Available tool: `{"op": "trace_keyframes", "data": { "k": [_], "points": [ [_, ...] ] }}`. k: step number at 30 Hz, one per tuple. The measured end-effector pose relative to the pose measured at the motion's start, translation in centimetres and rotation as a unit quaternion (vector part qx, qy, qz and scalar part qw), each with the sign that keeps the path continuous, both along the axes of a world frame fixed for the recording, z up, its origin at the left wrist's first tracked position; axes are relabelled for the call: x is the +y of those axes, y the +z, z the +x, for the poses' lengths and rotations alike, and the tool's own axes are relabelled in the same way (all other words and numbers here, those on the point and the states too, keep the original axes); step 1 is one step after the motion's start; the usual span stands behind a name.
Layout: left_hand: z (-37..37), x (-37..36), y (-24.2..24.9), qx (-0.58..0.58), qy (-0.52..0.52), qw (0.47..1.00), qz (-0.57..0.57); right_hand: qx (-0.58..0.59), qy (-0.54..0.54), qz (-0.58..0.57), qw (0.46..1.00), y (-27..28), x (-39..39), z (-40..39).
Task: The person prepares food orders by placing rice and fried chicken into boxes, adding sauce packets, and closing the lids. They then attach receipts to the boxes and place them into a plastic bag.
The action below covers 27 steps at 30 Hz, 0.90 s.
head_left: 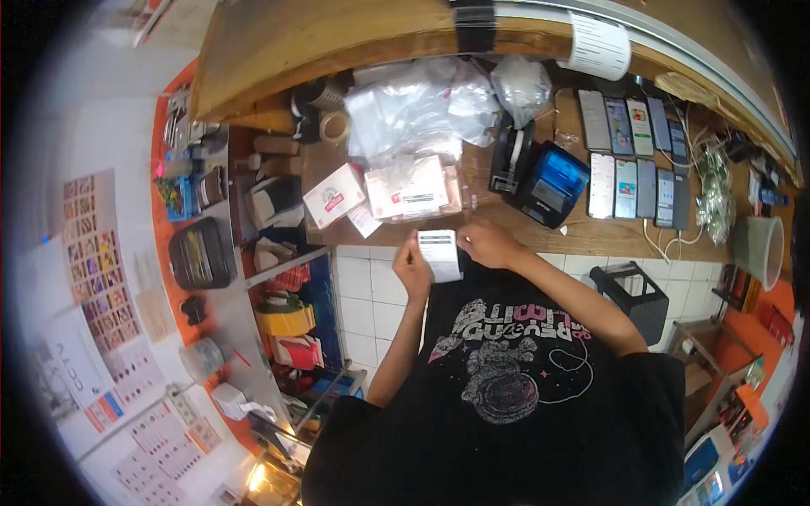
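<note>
A white printed slip (438, 253) is held between both hands, in front of the wooden counter's edge. My left hand (413, 268) grips its left side with the fingers closed. At its upper right corner, my right hand (489, 245) pinches the paper. Just beyond the slip, white boxes with red print lie on the counter, one at the left (334, 196) and another (408, 192) under clear plastic. A small white paper (364, 219) sits between them at the front.
Clear plastic bags (405, 114) are heaped behind the boxes. A blue and black device (553, 184) stands right of them, beside a black tape dispenser (510, 158). Several phones (625, 191) with cables lie farther right. Shelves (291, 278) stand at the left.
</note>
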<state>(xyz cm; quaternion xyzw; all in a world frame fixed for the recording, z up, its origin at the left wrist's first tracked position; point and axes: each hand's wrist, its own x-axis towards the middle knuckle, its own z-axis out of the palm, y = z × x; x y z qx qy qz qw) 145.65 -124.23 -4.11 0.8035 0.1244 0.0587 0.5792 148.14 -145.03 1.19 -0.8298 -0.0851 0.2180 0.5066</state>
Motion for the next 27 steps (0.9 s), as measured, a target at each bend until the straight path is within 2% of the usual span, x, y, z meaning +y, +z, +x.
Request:
{"op": "trace_keyframes", "data": {
  "k": [1, 2, 3, 5, 6, 8, 10, 12, 14, 15, 16, 18, 19, 20, 22, 24, 25, 26, 27],
  "points": [
    [0.5, 1.1, 0.0, -0.003, 0.012, 1.000, -0.001, -0.032, 0.017, -0.036, 0.999, -0.4, 1.5, 1.5],
    [1.7, 2.0, 0.1, -0.058, 0.033, 0.995, 0.078, -0.065, 0.034, -0.072, 0.995, -0.5, 2.7, 2.9],
    [3.0, 2.6, 0.2, -0.111, 0.054, 0.980, 0.158, -0.070, 0.045, -0.072, 0.994, 0.5, 3.4, 4.7],
    [5.8, 2.7, 0.1, -0.153, 0.065, 0.967, 0.193, -0.046, 0.128, -0.221, 0.966, 2.4, 4.7, 8.1],
    [7.3, 2.7, -0.3, -0.192, 0.065, 0.953, 0.227, -0.053, 0.139, -0.222, 0.964, 2.1, 5.1, 9.4],
    [9.0, 2.3, -1.1, -0.181, 0.039, 0.965, 0.187, -0.041, 0.114, -0.326, 0.938, 1.3, 5.6, 10.7],
    [9.3, 2.0, -0.5, -0.094, 0.055, 0.988, 0.109, -0.043, 0.103, -0.331, 0.937, 1.3, 5.3, 11.6],
    [9.8, 1.9, -1.5, -0.127, 0.118, 0.985, 0.025, -0.043, 0.090, -0.335, 0.937, 0.6, 4.7, 12.5],
    [9.6, 2.7, -1.9, -0.031, 0.125, 0.989, -0.078, -0.141, 0.054, -0.275, 0.949, 0.3, 4.7, 13.1],
    [10.0, 3.2, -2.9, -0.064, 0.126, 0.990, -0.003, -0.141, 0.064, -0.275, 0.949, 0.6, 5.2, 13.3],
    [10.3, 3.9, -3.5, -0.062, 0.134, 0.989, -0.004, -0.139, 0.079, -0.267, 0.950, 0.9, 5.5, 13.7],
    [11.1, 5.2, -3.8, 0.008, 0.085, 0.996, -0.032, -0.139, 0.099, -0.261, 0.950, 1.6, 6.4, 14.8],
    [11.5, 6.4, -3.9, 0.084, 0.037, 0.994, -0.060, -0.044, 0.090, -0.217, 0.971, 1.7, 6.9, 15.4],
    [11.9, 6.7, -3.4, 0.086, 0.041, 0.993, -0.063, 0.053, 0.079, -0.171, 0.981, 1.6, 7.4, 15.8],
    [12.9, 6.8, -1.7, -0.011, -0.031, 0.998, -0.049, 0.084, 0.088, -0.155, 0.980, -0.7, 6.8, 15.6],
    [13.7, 7.1, -1.9, -0.024, -0.042, 0.994, -0.096, -0.048, 0.004, 0.007, 0.999, -0.2, 6.8, 14.2],
    [14.0, 7.2, -1.7, -0.028, -0.121, 0.988, -0.089, -0.071, 0.099, 0.014, 0.992, 1.4, 6.2, 14.1],
    [14.3, 7.2, -0.8, -0.032, -0.199, 0.976, -0.081, -0.096, 0.129, 0.006, 0.987, 2.3, 5.9, 13.7],
    [14.5, 7.3, -0.9, -0.031, -0.197, 0.976, -0.088, -0.093, 0.132, -0.001, 0.987, 2.4, 6.2, 14.0]
  ]
}}
